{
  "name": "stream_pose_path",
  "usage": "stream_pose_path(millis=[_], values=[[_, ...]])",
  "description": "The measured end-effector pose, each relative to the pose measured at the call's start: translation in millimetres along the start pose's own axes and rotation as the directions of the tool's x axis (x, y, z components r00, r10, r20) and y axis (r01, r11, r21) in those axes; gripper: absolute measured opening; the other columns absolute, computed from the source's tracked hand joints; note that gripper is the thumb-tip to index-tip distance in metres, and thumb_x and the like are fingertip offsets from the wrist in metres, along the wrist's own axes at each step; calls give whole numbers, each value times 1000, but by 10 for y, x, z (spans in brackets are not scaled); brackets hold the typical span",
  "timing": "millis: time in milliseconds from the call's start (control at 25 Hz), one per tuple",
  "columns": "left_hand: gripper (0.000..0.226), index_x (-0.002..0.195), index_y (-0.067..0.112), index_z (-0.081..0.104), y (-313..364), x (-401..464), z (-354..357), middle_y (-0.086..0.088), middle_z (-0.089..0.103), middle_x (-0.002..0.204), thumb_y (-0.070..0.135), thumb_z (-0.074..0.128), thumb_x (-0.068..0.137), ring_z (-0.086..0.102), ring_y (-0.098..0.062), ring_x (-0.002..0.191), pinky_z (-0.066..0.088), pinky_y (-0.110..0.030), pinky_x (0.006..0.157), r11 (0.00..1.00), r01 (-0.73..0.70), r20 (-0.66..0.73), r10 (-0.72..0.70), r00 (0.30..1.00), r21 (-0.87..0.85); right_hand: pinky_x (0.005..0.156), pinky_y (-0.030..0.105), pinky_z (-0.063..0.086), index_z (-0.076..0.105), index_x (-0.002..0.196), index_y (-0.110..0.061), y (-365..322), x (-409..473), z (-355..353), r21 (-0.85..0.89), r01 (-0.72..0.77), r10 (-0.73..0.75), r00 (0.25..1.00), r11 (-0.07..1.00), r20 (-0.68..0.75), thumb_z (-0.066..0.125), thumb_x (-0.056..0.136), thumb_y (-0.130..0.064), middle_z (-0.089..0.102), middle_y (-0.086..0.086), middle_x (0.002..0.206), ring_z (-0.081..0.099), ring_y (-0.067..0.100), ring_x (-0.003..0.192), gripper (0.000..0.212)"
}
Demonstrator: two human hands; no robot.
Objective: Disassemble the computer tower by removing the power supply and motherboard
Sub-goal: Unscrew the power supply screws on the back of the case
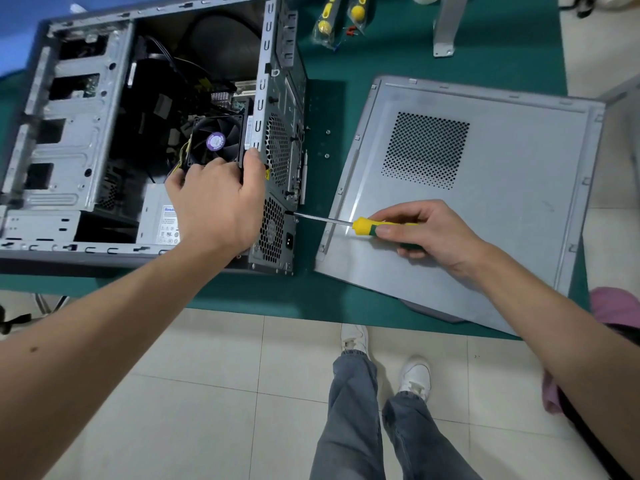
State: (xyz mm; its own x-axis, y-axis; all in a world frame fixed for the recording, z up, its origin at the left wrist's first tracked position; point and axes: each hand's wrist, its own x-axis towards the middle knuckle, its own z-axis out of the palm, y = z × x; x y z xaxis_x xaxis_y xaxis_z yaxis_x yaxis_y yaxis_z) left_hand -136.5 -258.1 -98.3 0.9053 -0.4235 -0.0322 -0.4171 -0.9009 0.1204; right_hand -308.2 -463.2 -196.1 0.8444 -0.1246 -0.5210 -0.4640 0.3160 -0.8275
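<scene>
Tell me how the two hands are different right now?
The left hand rests on the edge of the computer case, fingers curled over it, while the right hand grips a screwdriver. The left hand holds no tool; the right one points the screwdriver's tip at the back of the case. The left hand is over the open case; the right is over the loose side panel. Both are bare.
</scene>
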Motion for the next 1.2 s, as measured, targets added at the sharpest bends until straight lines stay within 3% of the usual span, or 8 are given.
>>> stream_pose_path(millis=[280,480,600,720,800,880,1000,1200], values=[[65,49,15,43,6,-1,-8,1,45,65,46,12,97,49,-28,83,25,-45,108,1000,8,-4,-8,1000,-12,64,24,54,77,92,-18,-156,112,-140,198,40,-23,996,979,-87,79,72,-25,71,8,83,62,20,69,21],[66,51,16,46,3,0,-9,3,46,66,48,11,97,50,-28,85,24,-45,109,1000,0,-2,0,1000,-8,44,25,40,72,82,-24,-116,133,-89,8,-52,52,974,999,-221,61,87,-51,67,7,72,54,18,51,30],[67,51,15,47,3,-1,-8,2,47,67,47,11,97,50,-27,85,23,-44,108,1000,0,-1,0,1000,-7,50,23,44,69,89,-27,-130,152,-153,103,27,-2,972,994,-235,72,85,-24,66,-1,75,57,16,59,5],[66,50,16,46,3,1,-10,3,46,67,47,11,97,49,-28,85,24,-46,109,1000,-2,4,2,1000,1,70,24,49,66,100,-25,-135,151,-180,285,95,-41,981,954,-190,73,74,4,72,0,94,67,17,81,40],[66,50,17,45,5,0,-13,4,45,66,47,11,97,49,-27,85,24,-47,109,1000,-1,5,1,1000,2,76,28,50,67,99,-24,-145,172,-171,292,106,-53,982,950,-183,74,70,-1,72,0,96,68,19,87,38],[65,50,17,44,11,-2,-13,5,44,65,47,11,97,49,-27,85,24,-47,110,1000,0,2,0,1000,-1,65,31,56,67,92,-26,-209,171,-138,121,54,-27,976,991,-215,72,83,-29,69,-2,83,67,16,71,11],[65,50,17,44,11,-2,-15,5,44,65,47,12,97,49,-27,84,24,-46,109,1000,3,-1,-3,1000,-5,45,24,37,66,89,-30,-235,203,-162,-181,24,-71,963,983,-259,59,90,-44,60,-10,65,51,9,48,16],[62,50,19,40,15,-4,-21,6,41,65,47,11,98,50,-28,86,24,-48,110,1000,-2,3,2,1000,-3,71,23,54,68,100,-24,-241,171,-211,280,101,-65,989,955,-135,72,69,-7,66,5,98,68,17,84,36]])
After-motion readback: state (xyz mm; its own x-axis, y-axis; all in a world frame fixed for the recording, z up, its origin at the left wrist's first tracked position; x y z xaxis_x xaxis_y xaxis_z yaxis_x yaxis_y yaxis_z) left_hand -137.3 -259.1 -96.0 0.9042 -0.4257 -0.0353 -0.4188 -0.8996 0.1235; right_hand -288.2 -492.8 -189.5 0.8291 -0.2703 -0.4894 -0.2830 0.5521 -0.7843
